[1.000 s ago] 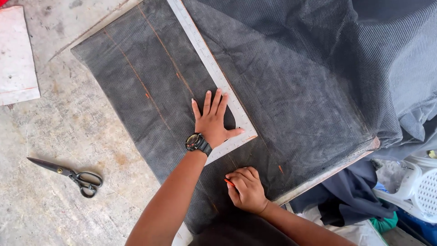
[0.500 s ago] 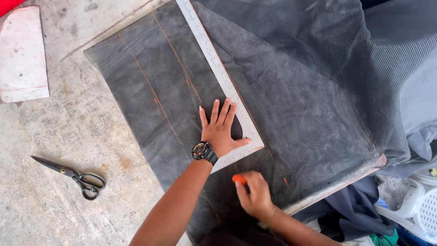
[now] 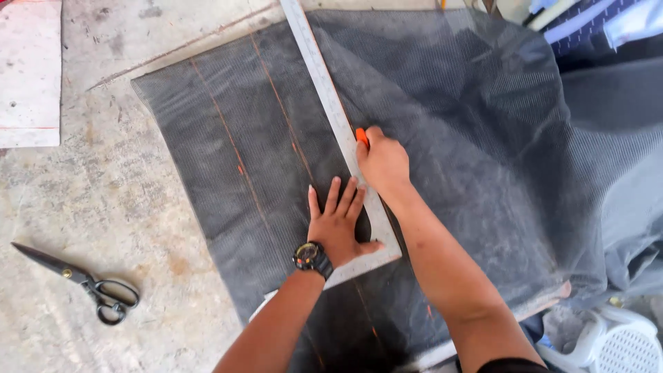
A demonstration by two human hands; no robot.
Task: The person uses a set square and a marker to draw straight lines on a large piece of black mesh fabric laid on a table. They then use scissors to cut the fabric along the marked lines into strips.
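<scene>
Your left hand (image 3: 338, 228) lies flat, fingers spread, on the metal square (image 3: 330, 103) over the dark mesh (image 3: 228, 159). Your right hand (image 3: 383, 162) grips an orange marker (image 3: 361, 136) against the square's right edge.

Orange marker (image 3: 361, 136) mostly hidden in right hand (image 3: 383, 162); ruler (image 3: 324, 90) top cut off.

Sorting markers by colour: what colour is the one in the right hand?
Orange marker, in the head view.
</scene>
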